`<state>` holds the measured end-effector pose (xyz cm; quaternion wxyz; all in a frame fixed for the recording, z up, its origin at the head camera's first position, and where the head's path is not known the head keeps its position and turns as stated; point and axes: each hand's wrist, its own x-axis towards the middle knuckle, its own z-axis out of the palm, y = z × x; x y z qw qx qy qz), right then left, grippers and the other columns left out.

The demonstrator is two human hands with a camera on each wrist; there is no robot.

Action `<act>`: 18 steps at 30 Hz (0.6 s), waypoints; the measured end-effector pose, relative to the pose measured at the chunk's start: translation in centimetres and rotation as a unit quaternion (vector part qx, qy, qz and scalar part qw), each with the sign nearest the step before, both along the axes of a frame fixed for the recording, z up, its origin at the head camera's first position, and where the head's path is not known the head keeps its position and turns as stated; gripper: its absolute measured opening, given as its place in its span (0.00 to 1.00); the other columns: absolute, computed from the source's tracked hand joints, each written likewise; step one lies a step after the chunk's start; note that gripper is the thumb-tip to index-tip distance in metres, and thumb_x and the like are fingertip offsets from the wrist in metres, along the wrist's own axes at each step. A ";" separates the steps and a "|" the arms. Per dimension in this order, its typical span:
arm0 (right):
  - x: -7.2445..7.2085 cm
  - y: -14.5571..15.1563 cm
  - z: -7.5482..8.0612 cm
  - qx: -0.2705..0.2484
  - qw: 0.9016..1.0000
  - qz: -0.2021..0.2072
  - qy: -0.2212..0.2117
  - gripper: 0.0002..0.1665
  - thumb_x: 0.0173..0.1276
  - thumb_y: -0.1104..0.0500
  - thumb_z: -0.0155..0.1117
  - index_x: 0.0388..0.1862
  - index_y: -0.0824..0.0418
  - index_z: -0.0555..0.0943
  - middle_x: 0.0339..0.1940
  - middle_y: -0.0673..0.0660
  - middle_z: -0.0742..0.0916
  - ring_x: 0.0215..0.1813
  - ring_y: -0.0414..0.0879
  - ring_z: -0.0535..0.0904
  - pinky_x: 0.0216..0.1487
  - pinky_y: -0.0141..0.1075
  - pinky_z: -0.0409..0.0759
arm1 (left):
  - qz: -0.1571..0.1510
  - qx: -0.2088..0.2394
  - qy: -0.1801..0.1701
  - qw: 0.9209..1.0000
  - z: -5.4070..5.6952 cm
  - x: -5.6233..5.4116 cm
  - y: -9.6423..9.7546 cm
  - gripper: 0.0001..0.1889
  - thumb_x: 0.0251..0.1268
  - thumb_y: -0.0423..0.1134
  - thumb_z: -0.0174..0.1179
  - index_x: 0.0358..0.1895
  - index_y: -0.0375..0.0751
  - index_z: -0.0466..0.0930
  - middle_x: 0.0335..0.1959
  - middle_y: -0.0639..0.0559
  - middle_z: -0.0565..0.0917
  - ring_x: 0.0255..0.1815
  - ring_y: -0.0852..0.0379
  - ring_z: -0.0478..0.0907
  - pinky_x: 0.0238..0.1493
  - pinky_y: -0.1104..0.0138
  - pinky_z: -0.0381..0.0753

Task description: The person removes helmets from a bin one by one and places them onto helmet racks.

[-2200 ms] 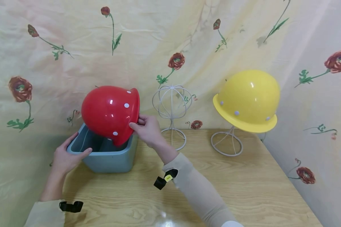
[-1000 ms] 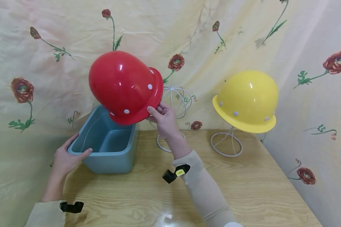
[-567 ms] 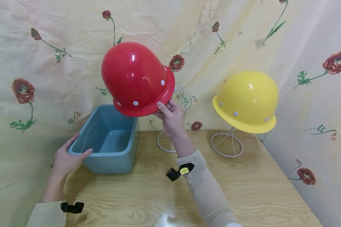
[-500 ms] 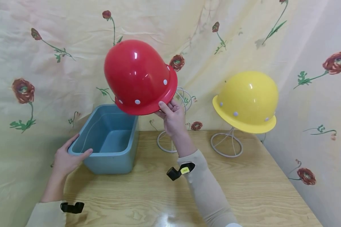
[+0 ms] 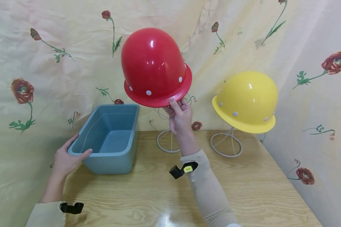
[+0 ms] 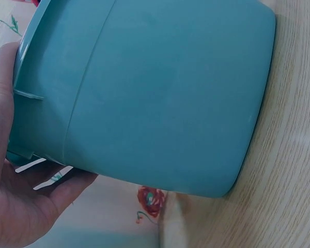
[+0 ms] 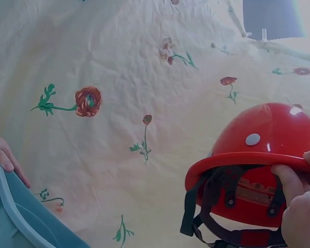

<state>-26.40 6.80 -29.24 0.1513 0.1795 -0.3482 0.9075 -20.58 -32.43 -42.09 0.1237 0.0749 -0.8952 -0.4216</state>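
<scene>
A red hard hat (image 5: pixel 150 69) is up in the air, its dome upward and slightly tilted. My right hand (image 5: pixel 182 118) pinches its brim, thumb on top and fingers beneath. Dark straps (image 7: pixel 212 206) hang inside the hat in the right wrist view. Behind it stands a white wire stand, mostly hidden, with its ring base (image 5: pixel 162 148) showing. My left hand (image 5: pixel 66 159) grips the near left corner of a blue-grey plastic bin (image 5: pixel 110 164), thumb over the rim. In the left wrist view, fingers (image 6: pixel 75 188) reach round the bin's side (image 6: pixel 160 98).
A yellow hard hat (image 5: pixel 248 101) sits tilted on another wire stand (image 5: pixel 227 154) at the right. The wooden table (image 5: pixel 147 195) meets a flowered cloth backdrop (image 5: pixel 68 78) behind and at the sides.
The red hard hat has come up out of the bin and moved right in my right hand, turning more upright. It now hides most of the middle stand. My left hand stays on the bin.
</scene>
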 end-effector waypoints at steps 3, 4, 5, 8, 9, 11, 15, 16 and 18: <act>0.0 0.1 0.0 -0.029 1.000 -0.005 0.004 0.18 0.79 0.75 0.51 0.65 0.72 0.76 0.45 0.52 0.92 0.45 0.42 0.93 0.48 0.33 0.89 | 0.002 -0.002 -0.001 1.000 0.0 0.0 -0.1 0.52 0.65 0.56 0.73 0.87 0.49 0.54 0.82 0.22 0.59 0.74 0.20 0.62 0.65 0.25 0.66; -0.1 0.1 0.0 -0.038 0.999 -0.006 0.007 0.17 0.79 0.75 0.51 0.62 0.71 0.77 0.45 0.53 0.92 0.45 0.42 0.93 0.48 0.33 0.89 | 0.002 -0.003 -0.002 1.000 0.0 -0.1 -0.1 0.52 0.65 0.56 0.73 0.87 0.49 0.54 0.82 0.23 0.59 0.74 0.20 0.62 0.65 0.25 0.66; -0.1 0.2 0.0 -0.048 0.999 -0.007 0.011 0.16 0.79 0.75 0.50 0.60 0.69 0.78 0.44 0.53 0.91 0.44 0.42 0.93 0.47 0.33 0.89 | 0.003 -0.003 -0.002 1.000 0.0 -0.1 0.0 0.52 0.65 0.56 0.73 0.87 0.49 0.54 0.82 0.23 0.59 0.74 0.20 0.62 0.65 0.25 0.66; -0.1 0.4 0.0 -0.064 0.998 -0.010 0.020 0.15 0.79 0.75 0.51 0.56 0.65 0.81 0.44 0.53 0.91 0.43 0.43 0.93 0.47 0.33 0.89 | 0.003 -0.001 -0.002 1.000 0.1 -0.1 0.0 0.52 0.65 0.56 0.73 0.87 0.49 0.54 0.82 0.23 0.60 0.74 0.21 0.62 0.65 0.25 0.66; -0.1 0.5 0.0 -0.068 0.997 -0.011 0.022 0.15 0.79 0.75 0.51 0.55 0.65 0.81 0.43 0.53 0.91 0.43 0.43 0.93 0.46 0.33 0.90 | 0.003 0.000 -0.001 1.000 0.1 -0.1 0.0 0.52 0.65 0.56 0.73 0.87 0.48 0.54 0.82 0.22 0.60 0.74 0.21 0.62 0.65 0.25 0.66; -0.2 0.7 0.0 -0.072 0.997 -0.018 0.024 0.16 0.78 0.75 0.50 0.53 0.63 0.81 0.41 0.52 0.90 0.41 0.42 0.92 0.46 0.33 0.90 | 0.003 0.002 0.000 1.000 0.1 -0.1 0.1 0.52 0.65 0.56 0.73 0.87 0.49 0.54 0.82 0.23 0.60 0.74 0.21 0.62 0.65 0.25 0.66; -0.3 1.2 0.0 -0.078 0.996 -0.030 0.017 0.15 0.79 0.75 0.50 0.50 0.62 0.82 0.40 0.52 0.90 0.38 0.42 0.92 0.45 0.33 0.90 | 0.003 -0.001 -0.001 1.000 0.0 0.0 0.1 0.52 0.66 0.56 0.73 0.87 0.49 0.54 0.82 0.23 0.60 0.74 0.21 0.62 0.65 0.25 0.66; -0.4 1.3 0.0 -0.079 0.996 -0.033 0.014 0.15 0.79 0.75 0.50 0.49 0.62 0.81 0.40 0.52 0.91 0.38 0.41 0.92 0.45 0.33 0.90 | 0.003 -0.002 -0.001 1.000 0.0 0.0 0.0 0.52 0.66 0.56 0.73 0.87 0.49 0.54 0.82 0.23 0.60 0.74 0.21 0.62 0.65 0.25 0.66; -0.4 1.5 -0.1 -0.083 0.996 -0.035 0.007 0.14 0.79 0.74 0.51 0.50 0.62 0.81 0.42 0.53 0.91 0.38 0.42 0.92 0.45 0.33 0.90 | 0.002 -0.002 0.000 1.000 0.0 0.0 0.0 0.52 0.66 0.56 0.73 0.87 0.49 0.54 0.82 0.23 0.60 0.74 0.21 0.62 0.65 0.25 0.67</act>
